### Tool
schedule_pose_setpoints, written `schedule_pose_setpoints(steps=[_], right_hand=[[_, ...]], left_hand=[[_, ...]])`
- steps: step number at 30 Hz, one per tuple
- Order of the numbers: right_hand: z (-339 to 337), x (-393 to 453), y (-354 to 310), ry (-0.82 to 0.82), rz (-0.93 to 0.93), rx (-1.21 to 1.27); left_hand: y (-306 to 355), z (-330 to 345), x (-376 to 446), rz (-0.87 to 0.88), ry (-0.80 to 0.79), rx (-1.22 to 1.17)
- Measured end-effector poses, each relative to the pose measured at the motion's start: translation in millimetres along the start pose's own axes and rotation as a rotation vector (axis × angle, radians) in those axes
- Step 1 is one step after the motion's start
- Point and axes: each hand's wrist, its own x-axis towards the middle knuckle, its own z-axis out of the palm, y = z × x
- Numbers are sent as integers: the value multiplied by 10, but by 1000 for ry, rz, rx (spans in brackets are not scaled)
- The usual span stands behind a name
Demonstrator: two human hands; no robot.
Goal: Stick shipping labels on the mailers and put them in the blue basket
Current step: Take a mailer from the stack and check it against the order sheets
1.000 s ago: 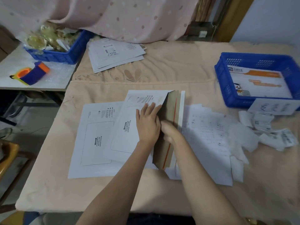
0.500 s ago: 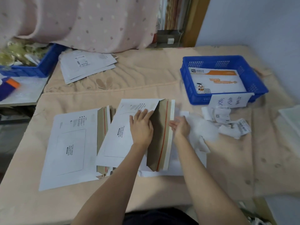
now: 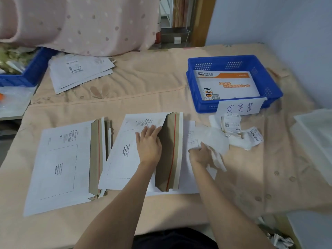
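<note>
A white cardboard mailer [image 3: 124, 155] lies in front of me with its brown flap [image 3: 168, 151] folded open. My left hand [image 3: 149, 142] rests flat on it, fingers spread, beside the flap. My right hand [image 3: 201, 153] sits just right of the flap, fingers closed on thin white label paper [image 3: 213, 141]. A second mailer [image 3: 59, 164] lies to the left, on top of others. The blue basket [image 3: 269, 81] stands at the far right with an orange-and-white mailer [image 3: 226, 85] inside.
Crumpled label backings and printed labels [image 3: 240, 132] lie in front of the basket. A stack of white mailers [image 3: 80, 72] sits at the back left beside another blue basket [image 3: 34, 69]. A pink dotted cloth hangs behind. A translucent tray [image 3: 316, 130] is at the right edge.
My right hand left the flap and moved right onto the label paper, closing on it. My left hand stayed on the mailer. My view swung right.
</note>
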Motion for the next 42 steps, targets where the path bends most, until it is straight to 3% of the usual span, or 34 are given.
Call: schedule_pose_setpoints(steps=[6, 22, 42], right_hand=[[51, 50, 133, 92, -20, -286], [152, -44, -19, 87, 10, -295], [117, -186, -549, 35, -210, -59]], left_hand=[[56, 53, 2, 15, 25, 2], [-80, 32, -7, 0, 60, 47], [-257, -78, 26, -43, 72, 46]])
